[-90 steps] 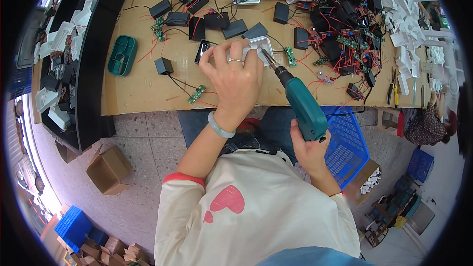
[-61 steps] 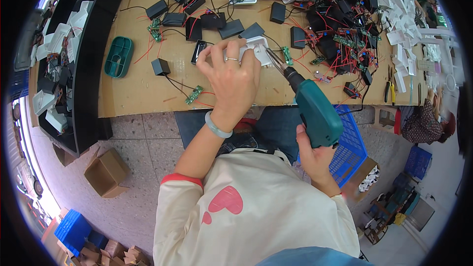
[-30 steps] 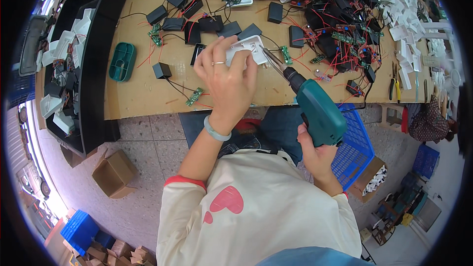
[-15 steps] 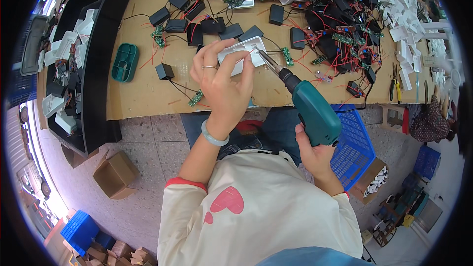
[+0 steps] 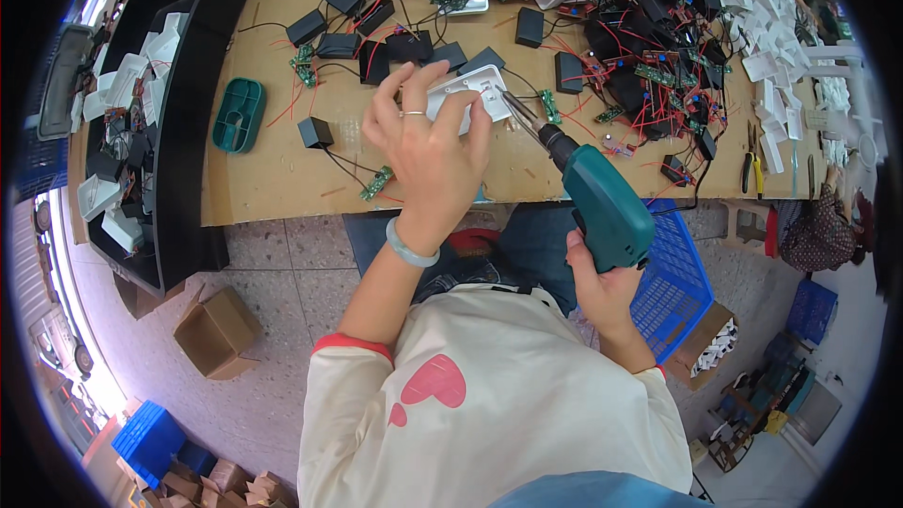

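Observation:
A shallow white plastic casing lies on the table in front of me, partly covered by my left hand. The thumb and forefinger of that hand are pinched together at the casing's near side, and its other fingers stretch out over it. Whatever the pinch may hold is too small to make out. Wrapped round the handle of a green electric screwdriver is my right hand. Its slim metal tip points up and left, at the casing's right edge. A green circuit board lies just right of the tip.
Wired black boxes and circuit boards pile up at the back right, beside white casings. Yellow-handled pliers lie at the right. A green divided tray and a long black bin stand left. A blue crate sits below.
The screwdriver has shifted slightly right, its tip now nearer the casing's edge. My left hand has moved a little, and more of the casing shows beneath it.

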Demonstrator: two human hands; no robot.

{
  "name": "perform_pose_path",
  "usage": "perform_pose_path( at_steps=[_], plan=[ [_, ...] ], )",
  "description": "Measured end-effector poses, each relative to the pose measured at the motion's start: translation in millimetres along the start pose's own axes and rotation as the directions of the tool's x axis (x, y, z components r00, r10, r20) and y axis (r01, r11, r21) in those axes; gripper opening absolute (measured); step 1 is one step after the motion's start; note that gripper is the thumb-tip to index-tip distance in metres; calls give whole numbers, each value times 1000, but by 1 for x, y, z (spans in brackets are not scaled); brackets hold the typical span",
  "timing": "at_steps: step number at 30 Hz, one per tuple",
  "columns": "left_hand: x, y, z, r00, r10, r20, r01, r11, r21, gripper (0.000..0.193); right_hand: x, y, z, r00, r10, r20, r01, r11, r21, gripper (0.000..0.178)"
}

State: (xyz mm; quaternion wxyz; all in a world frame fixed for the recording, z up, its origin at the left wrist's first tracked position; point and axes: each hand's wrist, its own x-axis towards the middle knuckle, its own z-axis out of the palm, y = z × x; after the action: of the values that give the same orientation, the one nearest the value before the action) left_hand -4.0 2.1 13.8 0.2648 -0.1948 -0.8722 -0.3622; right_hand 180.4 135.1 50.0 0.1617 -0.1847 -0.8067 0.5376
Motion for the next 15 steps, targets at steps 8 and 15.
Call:
perform_pose_path(
  at_steps=[8,15],
  plan=[
    [-6,0,6,996,42,76,-45,998,46,7,3,-3,3,999,33,11,-32,996,-82,14],
    [-13,-1,12,997,70,23,-71,995,69,8,3,-3,6,998,68,-10,-68,996,-63,14]
  ],
)
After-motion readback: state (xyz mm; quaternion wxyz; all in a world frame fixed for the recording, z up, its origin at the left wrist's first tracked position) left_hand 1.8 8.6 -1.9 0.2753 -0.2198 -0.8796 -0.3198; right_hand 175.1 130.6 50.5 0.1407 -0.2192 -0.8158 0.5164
